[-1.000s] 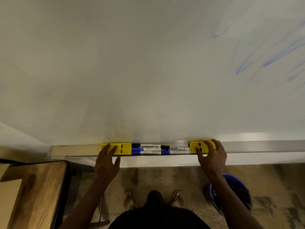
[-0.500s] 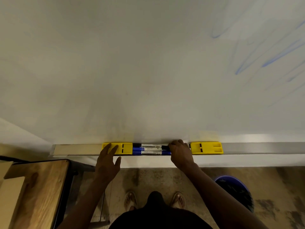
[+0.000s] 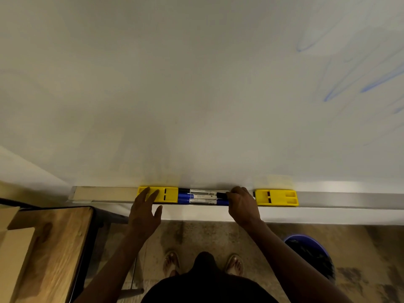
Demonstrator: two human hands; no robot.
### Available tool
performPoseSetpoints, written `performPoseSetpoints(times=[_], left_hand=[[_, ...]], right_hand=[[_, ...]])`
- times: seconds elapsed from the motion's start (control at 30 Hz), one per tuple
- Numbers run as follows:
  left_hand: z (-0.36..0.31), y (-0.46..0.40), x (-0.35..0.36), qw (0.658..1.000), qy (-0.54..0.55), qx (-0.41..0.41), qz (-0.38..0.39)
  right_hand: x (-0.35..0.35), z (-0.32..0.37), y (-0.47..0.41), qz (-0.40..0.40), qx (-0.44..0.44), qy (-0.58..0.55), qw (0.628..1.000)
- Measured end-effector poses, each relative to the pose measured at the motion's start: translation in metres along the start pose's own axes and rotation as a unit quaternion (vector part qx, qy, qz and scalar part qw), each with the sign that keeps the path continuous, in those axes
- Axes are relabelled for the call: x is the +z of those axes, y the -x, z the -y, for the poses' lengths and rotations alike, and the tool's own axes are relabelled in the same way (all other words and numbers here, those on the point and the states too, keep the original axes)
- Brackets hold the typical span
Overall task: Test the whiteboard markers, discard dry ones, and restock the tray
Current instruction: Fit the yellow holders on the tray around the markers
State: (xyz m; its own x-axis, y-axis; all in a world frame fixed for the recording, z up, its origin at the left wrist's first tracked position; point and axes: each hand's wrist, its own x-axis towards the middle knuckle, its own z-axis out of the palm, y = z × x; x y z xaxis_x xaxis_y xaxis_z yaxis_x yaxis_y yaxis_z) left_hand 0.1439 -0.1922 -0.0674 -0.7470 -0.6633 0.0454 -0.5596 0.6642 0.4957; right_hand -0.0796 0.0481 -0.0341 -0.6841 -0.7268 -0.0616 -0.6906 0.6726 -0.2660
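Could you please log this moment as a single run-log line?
left hand: flat on left yellow holder | right hand: grips markers at their right ends | markers: in tray | bin: floor, right

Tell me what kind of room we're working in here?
Probably a classroom or meeting room: a wall-mounted whiteboard with blue scribbles, markers lying in its ledge tray, and a wooden desk beside it.

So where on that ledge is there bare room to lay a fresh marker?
Bare ledge runs rightward from the right yellow block, and a beige stretch lies left of the left yellow block. Between the blocks it is crowded: markers fill it, with the right hand at their end and the left hand on the left block.
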Motion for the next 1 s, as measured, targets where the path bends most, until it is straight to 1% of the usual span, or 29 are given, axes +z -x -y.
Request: performPoseSetpoints(times=[0.2, 0.4, 0.57, 0.77, 1.0], left_hand=[[0.003, 0.0, 0.002, 1.0, 0.003, 0.004, -0.004], [0.001, 0.0, 0.001, 1.0, 0.004, 0.005, -0.006], [0.003, 0.0, 0.002, 1.0, 0.007, 0.004, -0.005], [0.0, 0.0, 0.001, 1.0, 0.011, -0.005, -0.001], [-0.001, 0.0, 0.003, 1.0, 0.006, -0.01, -0.005]], right_hand=[[0.001, -0.002, -0.001, -0.037, 0.014, -0.035, 0.999], [-0.001, 0.002, -0.006, -0.032, 0.037, -0.053, 0.997], [0.005, 0.001, -0.007, -0.05, 0.003, -0.044, 0.998], [0.01, -0.008, -0.005, -0.033, -0.038, -0.05, 0.997], [0.008, -0.009, -0.002, -0.042, -0.036, -0.05, 0.997]])
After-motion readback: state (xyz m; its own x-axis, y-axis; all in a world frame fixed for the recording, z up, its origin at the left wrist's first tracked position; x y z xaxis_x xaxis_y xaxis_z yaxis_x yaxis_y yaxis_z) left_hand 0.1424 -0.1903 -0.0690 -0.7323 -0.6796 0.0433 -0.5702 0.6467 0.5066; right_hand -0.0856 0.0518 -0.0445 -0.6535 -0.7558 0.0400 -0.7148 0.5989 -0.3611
